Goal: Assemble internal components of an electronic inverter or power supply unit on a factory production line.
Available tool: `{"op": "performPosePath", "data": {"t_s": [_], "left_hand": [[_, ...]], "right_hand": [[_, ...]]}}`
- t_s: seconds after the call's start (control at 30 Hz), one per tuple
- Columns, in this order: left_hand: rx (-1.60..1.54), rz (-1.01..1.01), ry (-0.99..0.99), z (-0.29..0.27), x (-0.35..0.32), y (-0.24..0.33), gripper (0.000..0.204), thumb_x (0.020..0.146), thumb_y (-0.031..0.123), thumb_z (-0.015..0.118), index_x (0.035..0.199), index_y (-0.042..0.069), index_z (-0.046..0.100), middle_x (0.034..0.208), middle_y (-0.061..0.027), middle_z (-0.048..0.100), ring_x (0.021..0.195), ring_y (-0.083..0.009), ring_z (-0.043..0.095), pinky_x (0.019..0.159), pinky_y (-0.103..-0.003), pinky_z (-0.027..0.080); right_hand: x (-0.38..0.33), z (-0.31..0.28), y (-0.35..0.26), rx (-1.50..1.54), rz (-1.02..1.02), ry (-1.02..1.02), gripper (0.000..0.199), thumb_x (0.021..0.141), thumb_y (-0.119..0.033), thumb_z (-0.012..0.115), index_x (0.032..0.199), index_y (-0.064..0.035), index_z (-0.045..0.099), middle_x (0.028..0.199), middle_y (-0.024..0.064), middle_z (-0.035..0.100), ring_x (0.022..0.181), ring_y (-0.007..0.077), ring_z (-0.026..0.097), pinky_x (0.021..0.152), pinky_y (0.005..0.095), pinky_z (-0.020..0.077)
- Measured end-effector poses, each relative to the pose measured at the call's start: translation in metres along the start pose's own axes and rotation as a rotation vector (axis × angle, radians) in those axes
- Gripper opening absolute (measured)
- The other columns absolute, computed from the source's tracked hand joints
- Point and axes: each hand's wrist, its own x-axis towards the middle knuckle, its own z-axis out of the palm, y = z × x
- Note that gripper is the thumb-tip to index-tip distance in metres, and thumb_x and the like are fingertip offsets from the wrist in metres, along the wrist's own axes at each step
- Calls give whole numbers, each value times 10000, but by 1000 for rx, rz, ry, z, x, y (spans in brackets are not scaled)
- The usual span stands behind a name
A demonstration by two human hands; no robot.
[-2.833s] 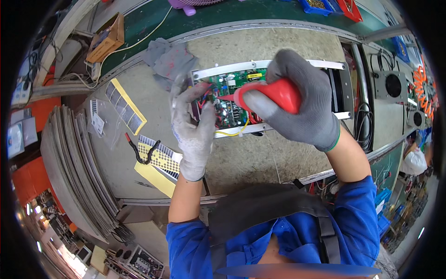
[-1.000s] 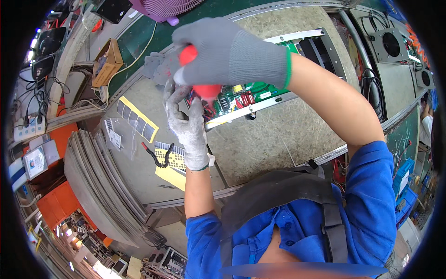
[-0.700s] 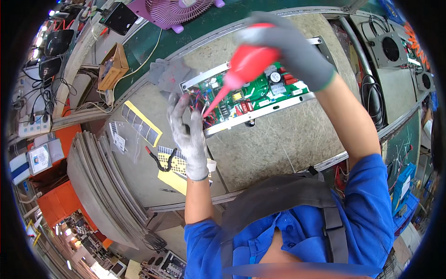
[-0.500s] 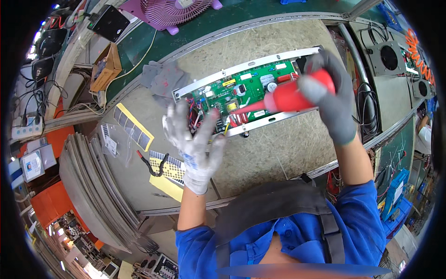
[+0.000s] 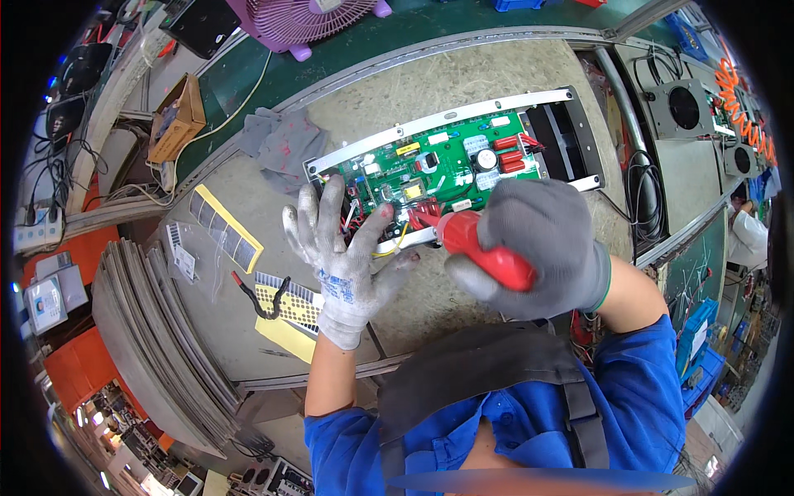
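A green circuit board [image 5: 451, 157] packed with components sits in a long silver metal frame [image 5: 364, 150] on the bench. My right hand [image 5: 542, 248], in a grey glove, is wrapped round a red squeeze bottle [image 5: 478, 245]. The bottle tilts, and its narrow nozzle points left at the red parts by the board's near edge; whether the tip touches them I cannot tell. In a whitish glove, my left hand [image 5: 343, 264] spreads its fingers over the frame's left end, hiding part of the wires there. A yellow wire [image 5: 399, 241] loops over the near rail beside it.
A grey cloth [image 5: 284, 147] lies against the frame's far left corner. Left of my left hand are label sheets [image 5: 225, 230] and a short black cable [image 5: 269, 310]. A purple fan [image 5: 310, 21] stands beyond the bench, and coiled black cable [image 5: 649, 198] lies to the right.
My right hand has come down and nearer to me with the red bottle, uncovering the frame's right end. The nozzle now slants up-left. My left hand stays spread at the frame's left end.
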Motion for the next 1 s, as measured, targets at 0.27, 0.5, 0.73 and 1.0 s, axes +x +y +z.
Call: {"op": "performPosePath", "data": {"t_s": [0.27,0.5,0.73,1.0], "left_hand": [[-62,58,206,17,13,-7,405,847,105,676,1251,132,688,1462,-198,535,1387,-420,454,1175,-564,281],[-102,-15,292,22,59,-27,311,971,94,619,1280,85,661,1388,-187,606,1367,-398,495,1164,-508,330],[-174,28,322,30,112,-64,258,971,126,628,1222,85,672,1334,-164,632,1288,-380,548,1112,-488,399],[-187,-40,252,39,145,-91,270,994,234,577,1190,94,698,1303,-156,650,1260,-346,565,1097,-460,420]], "right_hand": [[52,-14,62,379,538,-159,317,819,-280,798,837,-47,583,753,25,527,735,115,543,669,314,447],[59,-30,72,470,644,24,244,858,-288,724,948,-80,633,855,-4,544,828,95,569,761,249,446],[10,-15,16,253,502,607,337,825,-258,764,986,-39,565,931,28,542,840,120,530,795,277,458],[1,48,-13,-287,3,457,400,675,-132,903,875,-83,559,735,79,522,584,258,528,511,358,420]]}}
